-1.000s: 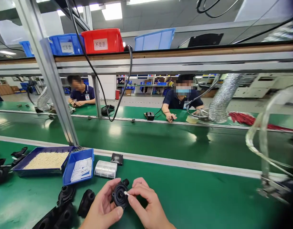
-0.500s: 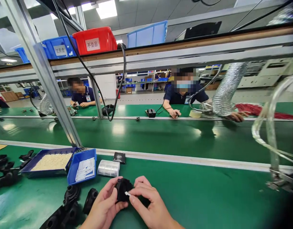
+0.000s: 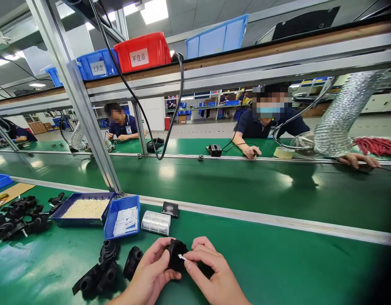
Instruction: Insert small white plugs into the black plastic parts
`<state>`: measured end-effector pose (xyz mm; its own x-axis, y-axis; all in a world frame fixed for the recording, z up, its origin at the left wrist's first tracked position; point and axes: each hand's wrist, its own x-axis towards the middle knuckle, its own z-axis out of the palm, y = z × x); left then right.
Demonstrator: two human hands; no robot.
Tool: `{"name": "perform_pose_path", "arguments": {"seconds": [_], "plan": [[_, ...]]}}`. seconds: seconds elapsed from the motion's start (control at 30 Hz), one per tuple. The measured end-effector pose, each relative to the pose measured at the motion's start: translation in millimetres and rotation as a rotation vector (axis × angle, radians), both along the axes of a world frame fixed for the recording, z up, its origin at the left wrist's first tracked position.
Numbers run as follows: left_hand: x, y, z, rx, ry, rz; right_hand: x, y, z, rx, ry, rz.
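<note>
My left hand (image 3: 155, 267) is closed around a black molded plastic part (image 3: 175, 254), holding it above the green work surface. Between the thumb and forefinger of my right hand (image 3: 211, 269) is a small white plastic pin (image 3: 182, 257). Its knobbed end points at the hollow face of the black part; whether the two touch I cannot tell. Just left of my left hand lie a loose black part (image 3: 132, 262) and a small heap of similar black parts (image 3: 101, 271).
Behind the hands stand a tray of cream pellets (image 3: 84, 208), a blue bin (image 3: 137, 216) of white strips, a label roll (image 3: 156, 223) and a black square piece (image 3: 170, 209). More black parts (image 3: 20, 216) lie left. Beyond the conveyor (image 3: 214, 182), co-workers sit.
The view has swung left, so the scene sits further right in the picture. Both hands keep the same hold on the black part and the white pin.
</note>
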<state>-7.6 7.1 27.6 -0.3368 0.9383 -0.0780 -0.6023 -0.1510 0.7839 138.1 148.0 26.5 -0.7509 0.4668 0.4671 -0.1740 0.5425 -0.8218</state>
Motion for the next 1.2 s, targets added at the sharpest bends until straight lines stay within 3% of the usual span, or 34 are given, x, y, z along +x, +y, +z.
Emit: {"name": "perform_pose_path", "arguments": {"seconds": [0.3,0.63,0.9,1.2], "plan": [[-1.7,-2.0,-0.3,-0.009,0.322,0.055,-0.5,-1.7,3.5,0.033,-0.072,0.004],[1.0,-1.5,-6.5,-0.052,0.367,0.081,2.5,-3.3,0.1,0.344,-0.015,-0.074],[1.7,-4.8,-22.2,0.014,0.398,0.131,5.9,-4.1,-2.4,0.309,-0.032,-0.035],[5.9,-7.0,-20.8,-0.003,0.357,0.119,7.3,-10.5,1.6,0.254,0.001,-0.020]]}}
